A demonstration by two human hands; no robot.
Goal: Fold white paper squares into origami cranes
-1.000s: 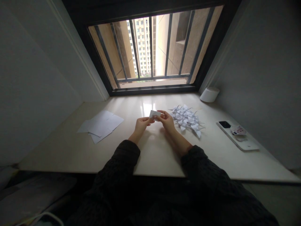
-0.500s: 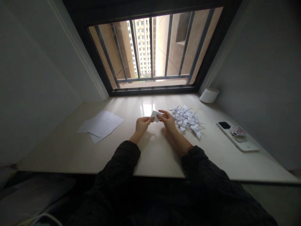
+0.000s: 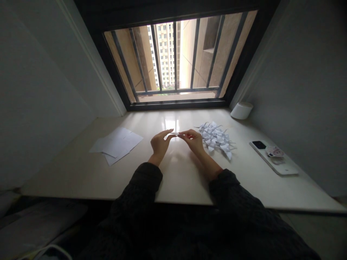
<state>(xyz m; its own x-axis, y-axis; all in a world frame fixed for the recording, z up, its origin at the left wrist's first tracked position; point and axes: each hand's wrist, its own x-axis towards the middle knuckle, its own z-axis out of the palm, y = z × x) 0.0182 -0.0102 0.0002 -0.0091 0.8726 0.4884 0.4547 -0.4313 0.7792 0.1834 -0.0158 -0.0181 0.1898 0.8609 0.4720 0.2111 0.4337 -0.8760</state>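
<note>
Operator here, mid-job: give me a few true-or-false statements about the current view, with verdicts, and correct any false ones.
1. The right hand pinches a slip of white paper. True.
2. The pile of paper cranes lies left of the hands. False: it lies right of the right hand.
3. Loose sheets of paper lie on the table beyond the left hand, to its left. True.
4. The phone stands upright against the wall. False: it lies flat on the table, right of the cranes.
</note>
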